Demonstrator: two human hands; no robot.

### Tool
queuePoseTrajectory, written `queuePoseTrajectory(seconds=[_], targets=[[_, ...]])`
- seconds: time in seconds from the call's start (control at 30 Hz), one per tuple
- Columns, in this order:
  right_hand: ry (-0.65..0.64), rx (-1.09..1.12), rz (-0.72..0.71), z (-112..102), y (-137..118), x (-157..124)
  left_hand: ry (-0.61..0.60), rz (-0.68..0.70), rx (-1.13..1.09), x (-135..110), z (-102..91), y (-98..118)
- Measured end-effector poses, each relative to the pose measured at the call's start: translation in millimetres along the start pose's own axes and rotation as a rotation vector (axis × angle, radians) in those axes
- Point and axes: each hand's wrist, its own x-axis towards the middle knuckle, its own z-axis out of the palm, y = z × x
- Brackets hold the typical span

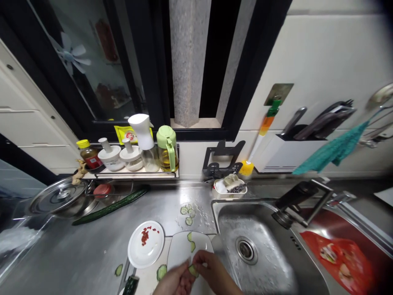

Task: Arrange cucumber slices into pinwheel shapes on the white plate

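At the bottom edge, my left hand [173,282] and my right hand [211,272] meet over a white plate [181,250], both pinching one cucumber slice [193,270]. Two more slices [190,241] lie on that plate. A round white plate [145,243] with small red bits sits just to its left. Loose slices [161,271] rest on the pale board under the plates, next to a cucumber end piece [131,285].
Several slices [188,213] lie on the wet steel counter. A long cucumber [112,207] lies at back left beside a pot lid [58,196]. A condiment rack [135,157] lines the wall. The sink [260,250], faucet [299,200] and a red bag [340,258] fill the right.
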Motion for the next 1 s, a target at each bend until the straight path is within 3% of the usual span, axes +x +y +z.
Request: queuePoseTrajectory(seconds=[0.13, 0.23, 0.37, 0.57, 0.7, 0.87, 1.0], targets=[[0.004, -0.042, 0.014, -6.4, 3.3, 4.1, 0.042, -0.159, -0.081, -6.4, 9.2, 11.1], [0.006, -0.081, 0.032, -11.0, 5.1, 7.6, 0.077, -0.152, -0.09, -9.9, 14.6, 17.8], [-0.017, -0.124, 0.019, -17.1, 8.1, 14.4, 0.115, 0.025, -0.054, -5.5, 16.1, 19.4], [-0.008, -0.348, 0.027, -22.2, 14.7, 35.4, 0.159, 0.319, 0.248, 18.6, 4.3, 17.1], [0.028, -0.488, 0.005, -23.7, 12.1, 51.3, 0.305, 0.558, 0.547, 23.6, 6.8, 21.9], [0.032, -0.688, -0.072, -24.3, 3.3, 64.8, 0.576, 0.606, 0.926, 21.3, 19.3, 30.4], [0.008, -0.807, -0.125, -23.6, -0.3, 71.2, 0.638, 0.622, 0.994, 25.4, 22.9, 32.0]])
